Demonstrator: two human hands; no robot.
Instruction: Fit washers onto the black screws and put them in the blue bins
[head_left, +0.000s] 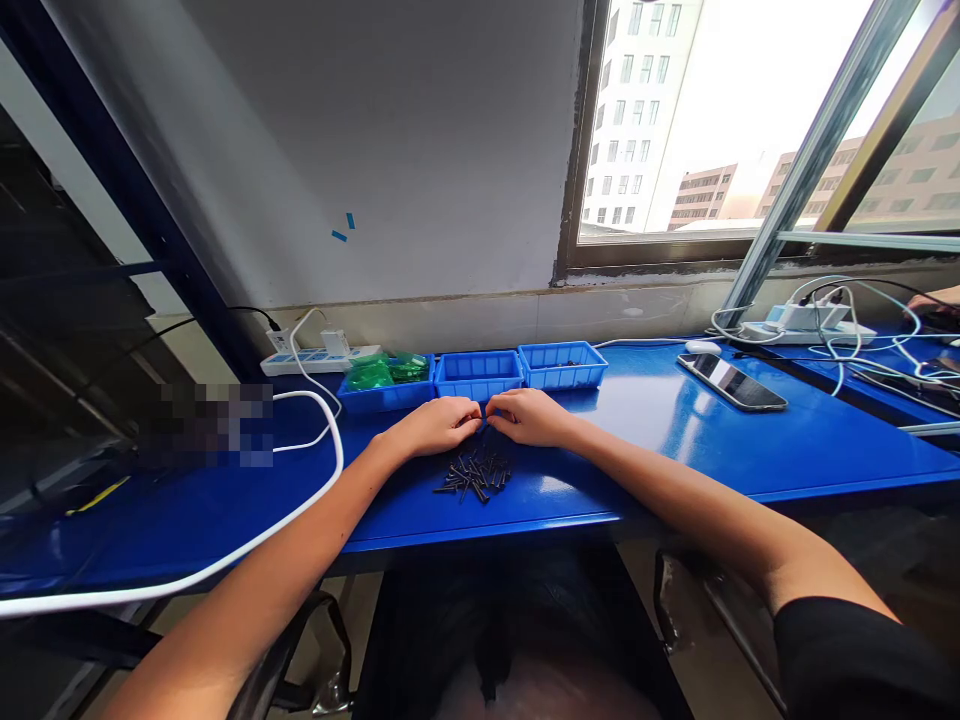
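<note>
The blue table [675, 440] runs wide across the view, its near edge just below a pile of dark screws [474, 474] that lies close to that edge, straight in front of the person. Bare blue surface opens to the right of the pile as far as a smartphone [731, 381] lying flat. To the left a thick white cable [315, 480] loops over the tabletop and off its front edge. Behind the hands, three small blue bins stand in a row near the wall: the left bin [386, 390] holds green plastic bags [386, 371], the middle bin [478, 375] and the right bin [562, 365] sit just beside it. A power strip [319, 357] lies beside the left bin.

Both forearms reach forward and converge. The left hand [435, 425] and the right hand [529, 416] rest palm-down on the table just behind the pile, fingertips curled inward and nearly meeting. Whether either pinches a screw cannot be told.
</note>
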